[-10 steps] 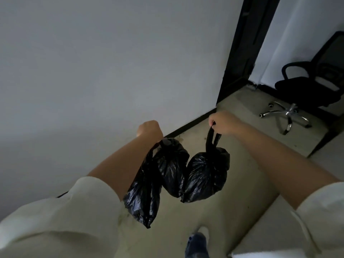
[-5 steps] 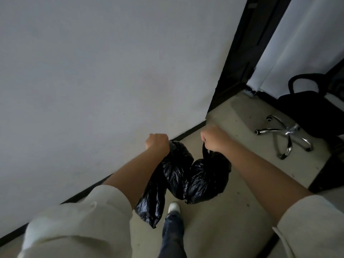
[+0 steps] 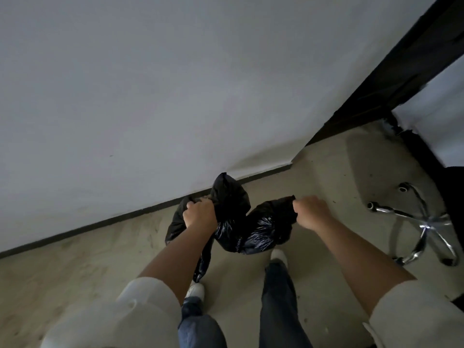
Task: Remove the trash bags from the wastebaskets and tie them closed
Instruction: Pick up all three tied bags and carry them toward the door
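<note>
My left hand (image 3: 199, 214) grips the gathered tops of two black trash bags (image 3: 229, 197), which bulge past my fist and hang down beside my forearm. My right hand (image 3: 311, 212) grips the top of another black trash bag (image 3: 263, 231), full and shiny, hanging just left of the fist. The bags touch each other between my hands, low over the beige floor and near the wall's black baseboard. No wastebasket is in view.
A white wall (image 3: 150, 96) with a black baseboard runs across the left and middle. A dark door frame (image 3: 391, 79) stands at the upper right. The chrome star base of an office chair (image 3: 424, 227) sits on the floor at the right. My feet are below the bags.
Both hands have sunk lower with the bags, toward the floor by the wall. The view has tilted down and moved forward, and the chair base is closer at the right.
</note>
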